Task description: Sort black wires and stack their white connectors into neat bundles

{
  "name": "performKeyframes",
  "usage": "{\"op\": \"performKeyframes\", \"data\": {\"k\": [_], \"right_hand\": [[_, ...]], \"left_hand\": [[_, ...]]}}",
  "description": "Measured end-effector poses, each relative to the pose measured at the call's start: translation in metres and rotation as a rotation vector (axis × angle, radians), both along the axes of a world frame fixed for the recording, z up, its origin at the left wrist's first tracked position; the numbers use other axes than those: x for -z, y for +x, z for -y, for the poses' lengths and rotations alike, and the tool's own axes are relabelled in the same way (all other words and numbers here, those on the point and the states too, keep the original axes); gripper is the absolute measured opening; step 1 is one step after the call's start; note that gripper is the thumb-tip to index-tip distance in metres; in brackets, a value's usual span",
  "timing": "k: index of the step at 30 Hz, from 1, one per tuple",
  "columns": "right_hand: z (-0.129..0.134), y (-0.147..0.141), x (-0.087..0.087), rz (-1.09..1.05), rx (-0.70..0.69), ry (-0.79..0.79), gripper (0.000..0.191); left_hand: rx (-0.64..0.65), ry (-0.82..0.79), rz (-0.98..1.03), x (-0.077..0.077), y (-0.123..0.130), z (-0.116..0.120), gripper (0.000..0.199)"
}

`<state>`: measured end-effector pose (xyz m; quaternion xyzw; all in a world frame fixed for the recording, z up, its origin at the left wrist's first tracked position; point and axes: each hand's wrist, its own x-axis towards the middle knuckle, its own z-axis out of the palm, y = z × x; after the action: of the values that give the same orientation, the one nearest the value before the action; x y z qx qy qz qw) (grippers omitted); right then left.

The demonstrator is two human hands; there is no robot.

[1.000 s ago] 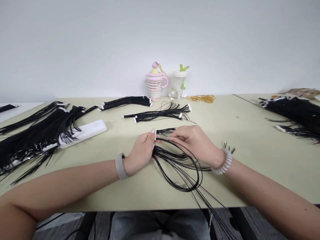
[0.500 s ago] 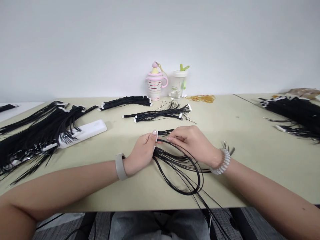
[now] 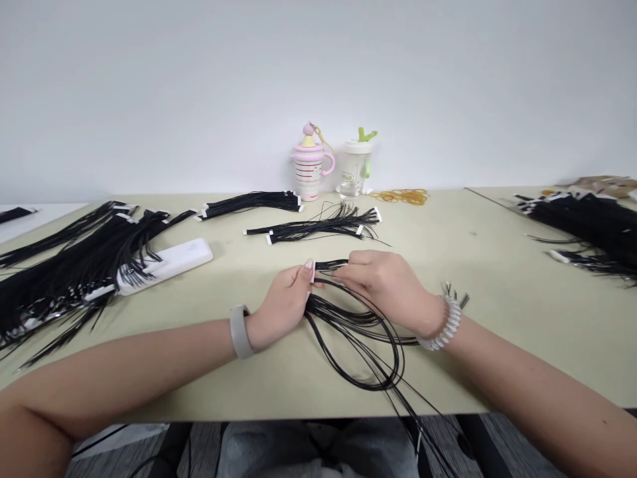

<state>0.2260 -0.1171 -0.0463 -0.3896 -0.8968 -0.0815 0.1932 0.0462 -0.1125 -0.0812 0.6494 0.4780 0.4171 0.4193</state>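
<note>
Wire harness, one, in hand: black wires (image 3: 321,306) in a number too tangled to count, running from a white connector (image 3: 313,271); held over the table (image 3: 497,325), midway along its near edge, the loose tails dropping past that edge. Left hand (image 3: 283,299), one: thumb pressed on the connector, fingers curled behind it, nearly closed. Right hand (image 3: 391,285), one: fingers folded in, thumb and forefinger pinched on a wire just beside the connector. Handling, as judged: light; wires springy and bendable, prone to loop and snag; connector hard and small, perhaps slippery; thin wires likely the fragile part where they enter it. Best hold: the connector's flat sides, with single wires taken close to it. Further stock: wire bundles in the middle (image 3: 318,231), crossed, at least two; wire bundle by the far edge (image 3: 253,200), one group; left pile of harnesses (image 3: 60,282), along the left edge, uncountable; right pile of harnesses (image 3: 587,219), toward the far right corner, likewise; white case (image 3: 189,255), one, partly under the left pile. At the far edge: pink mug (image 3: 308,169), one; clear cup (image 3: 354,166), one; rubber bands (image 3: 405,196), one heap, too entwined to count.
</note>
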Motion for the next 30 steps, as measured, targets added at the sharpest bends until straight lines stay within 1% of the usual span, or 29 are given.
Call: {"op": "performKeyframes", "data": {"k": [12, 22, 30], "right_hand": [[-0.0025, 0.0007, 0.0037, -0.003, -0.065, 0.185, 0.02], [-0.0029, 0.0021, 0.0043, -0.005, -0.1, 0.212, 0.021], [-0.0035, 0.0016, 0.0041, -0.007, -0.096, 0.234, 0.02]], "left_hand": [[0.023, -0.009, -0.009, 0.0004, -0.0002, -0.0009, 0.039], [0.04, -0.023, 0.004, 0.0011, -0.0007, -0.0013, 0.038], [0.04, 0.007, -0.017, 0.002, -0.001, -0.0012, 0.038]]}}
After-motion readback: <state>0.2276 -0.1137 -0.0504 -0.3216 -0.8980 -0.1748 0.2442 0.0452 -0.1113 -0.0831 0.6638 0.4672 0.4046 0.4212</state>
